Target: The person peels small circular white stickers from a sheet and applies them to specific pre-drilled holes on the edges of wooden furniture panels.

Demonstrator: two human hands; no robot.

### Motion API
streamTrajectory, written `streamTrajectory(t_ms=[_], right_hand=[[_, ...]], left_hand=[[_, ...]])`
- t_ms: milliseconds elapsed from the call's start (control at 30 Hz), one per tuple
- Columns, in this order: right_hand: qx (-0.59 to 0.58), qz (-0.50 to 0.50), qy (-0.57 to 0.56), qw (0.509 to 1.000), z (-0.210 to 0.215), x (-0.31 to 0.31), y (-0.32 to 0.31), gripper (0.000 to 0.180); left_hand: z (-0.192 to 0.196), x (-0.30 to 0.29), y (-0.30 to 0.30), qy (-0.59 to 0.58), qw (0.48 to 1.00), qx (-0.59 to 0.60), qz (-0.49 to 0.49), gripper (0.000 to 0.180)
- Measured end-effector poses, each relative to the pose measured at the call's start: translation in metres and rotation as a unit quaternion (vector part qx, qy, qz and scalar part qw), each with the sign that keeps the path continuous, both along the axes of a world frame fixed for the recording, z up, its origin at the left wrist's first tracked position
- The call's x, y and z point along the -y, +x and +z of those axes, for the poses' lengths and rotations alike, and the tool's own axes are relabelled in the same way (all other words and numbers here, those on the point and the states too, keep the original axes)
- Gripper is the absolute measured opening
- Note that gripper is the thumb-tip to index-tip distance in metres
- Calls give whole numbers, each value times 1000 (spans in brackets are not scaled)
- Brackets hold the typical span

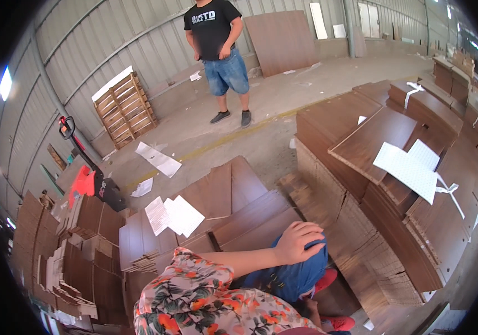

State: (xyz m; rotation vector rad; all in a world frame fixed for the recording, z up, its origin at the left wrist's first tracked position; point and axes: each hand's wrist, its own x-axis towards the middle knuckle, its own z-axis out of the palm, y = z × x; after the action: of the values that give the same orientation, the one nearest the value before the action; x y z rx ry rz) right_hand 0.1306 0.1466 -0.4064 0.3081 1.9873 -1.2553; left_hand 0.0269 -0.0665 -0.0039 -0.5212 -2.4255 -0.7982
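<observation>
Head view: right hand hidden from sight, left hand (300,241) at 5 o'clock, fingers curled, resting on blue-clad knee (295,273), gripping nothing; nearest brown panel stack (250,220) lies flat at centre, long axis toward 1 o'clock.

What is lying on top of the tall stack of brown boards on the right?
White paper sheets and a loose white strap lie on the stack of brown boards. Whatever is beneath the sheets is covered.

A warehouse: corrugated metal walls (77,39); stacked brown panels (362,139); pallet jack (85,173).
</observation>
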Motion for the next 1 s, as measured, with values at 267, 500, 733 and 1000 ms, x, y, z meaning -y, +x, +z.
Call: streamTrajectory(t_ms=[267, 500, 733, 1000], right_hand=[[-51, 51, 27, 997, -13, -3, 8, 47], [-126, 102, 65, 985, -103, -29, 16, 48], [-25, 17, 29, 999, -15, -1, 10, 50], [12, -58, 3, 998, 19, 6, 7, 51]], left_hand=[[-3, 4, 2, 3, 1000, -7, 10, 17], [-1, -2, -3, 19, 1000, -5, -6, 17], [-2, 7, 4, 4, 1000, 4, 11, 17], [0, -2, -4, -4, 1000, 8, -3, 18]])
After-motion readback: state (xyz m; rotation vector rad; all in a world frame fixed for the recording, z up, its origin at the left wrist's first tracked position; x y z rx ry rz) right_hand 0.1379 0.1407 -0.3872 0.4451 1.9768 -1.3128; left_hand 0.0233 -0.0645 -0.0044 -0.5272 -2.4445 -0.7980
